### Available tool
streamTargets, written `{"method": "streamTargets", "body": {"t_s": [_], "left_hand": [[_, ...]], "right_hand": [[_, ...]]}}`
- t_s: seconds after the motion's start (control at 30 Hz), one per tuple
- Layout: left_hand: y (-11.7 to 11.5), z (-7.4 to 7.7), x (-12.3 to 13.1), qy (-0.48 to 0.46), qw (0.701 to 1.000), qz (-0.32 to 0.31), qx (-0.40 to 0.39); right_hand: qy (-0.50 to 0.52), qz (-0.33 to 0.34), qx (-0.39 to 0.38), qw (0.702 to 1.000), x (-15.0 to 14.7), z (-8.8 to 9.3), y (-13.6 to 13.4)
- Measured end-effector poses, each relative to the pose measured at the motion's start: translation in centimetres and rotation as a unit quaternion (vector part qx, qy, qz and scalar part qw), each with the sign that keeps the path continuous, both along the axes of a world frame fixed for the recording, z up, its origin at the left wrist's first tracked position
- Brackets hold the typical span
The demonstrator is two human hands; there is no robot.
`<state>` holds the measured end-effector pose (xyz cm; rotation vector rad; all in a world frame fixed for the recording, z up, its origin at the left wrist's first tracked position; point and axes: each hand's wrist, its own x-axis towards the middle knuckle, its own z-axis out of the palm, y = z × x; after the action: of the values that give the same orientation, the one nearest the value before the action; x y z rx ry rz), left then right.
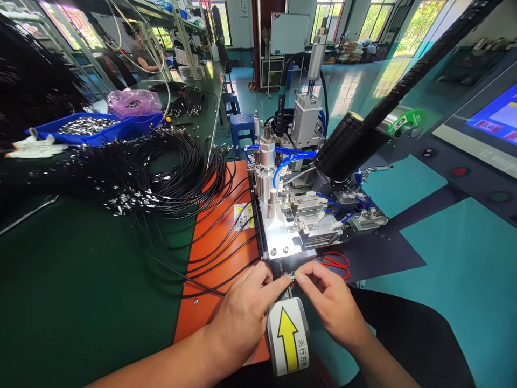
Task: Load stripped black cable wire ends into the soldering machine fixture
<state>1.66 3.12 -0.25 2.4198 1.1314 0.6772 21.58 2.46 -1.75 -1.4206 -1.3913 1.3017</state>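
My left hand (pixel 248 304) is closed at the front of the machine, its thumb pressed toward a small cable end (pixel 292 278) with fine coloured wires. A black cable (pixel 202 286) runs across the orange plate and disappears beneath this hand. Thumb and forefinger of my right hand (pixel 331 302) pinch the same wire ends from the other side. Several more black cables (pixel 226 245) lie side by side over the orange plate (pixel 210 312), their ends at the machine's edge track. Just below my fingers is a guard (pixel 304 328) with a yellow arrow.
The metal machine (pixel 278 231) with blue air hoses stands ahead. Red-handled scissors (pixel 339 264) lie to the right, a control panel (pixel 480 145) beyond. Left are a bundle of black cables (pixel 173 172) and a blue tray (pixel 44 129) of metal parts. A person (pixel 143 56) sits farther back.
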Motion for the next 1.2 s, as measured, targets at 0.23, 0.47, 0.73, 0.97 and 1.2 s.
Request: {"method": "streamTargets", "body": {"t_s": [0.23, 0.47, 0.73, 0.97, 1.2], "left_hand": [[0.08, 0.04, 0.04, 0.010, 1.000, -0.007, 0.015], [0.02, -0.01, -0.04, 0.015, 1.000, -0.013, 0.022], [-0.01, -0.18, -0.13, 0.020, 0.999, -0.016, 0.035], [0.10, 0.01, -0.08, 0.027, 0.999, -0.017, 0.037], [-0.03, -0.26, -0.32, 0.039, 0.999, -0.021, 0.022]], "right_hand": [[-0.024, 0.001, 0.029, 0.999, 0.12, -0.15, 0.01], [-0.023, 0.001, 0.009, 1.000, 0.12, 0.10, -0.04], [-0.016, -0.004, -0.016, 1.000, -0.12, 0.23, 0.20], [-0.001, -0.012, -0.030, 0.999, -0.04, 0.09, 0.14], [0.030, -0.006, -0.049, 0.998, 0.03, -0.01, 0.15]]}}
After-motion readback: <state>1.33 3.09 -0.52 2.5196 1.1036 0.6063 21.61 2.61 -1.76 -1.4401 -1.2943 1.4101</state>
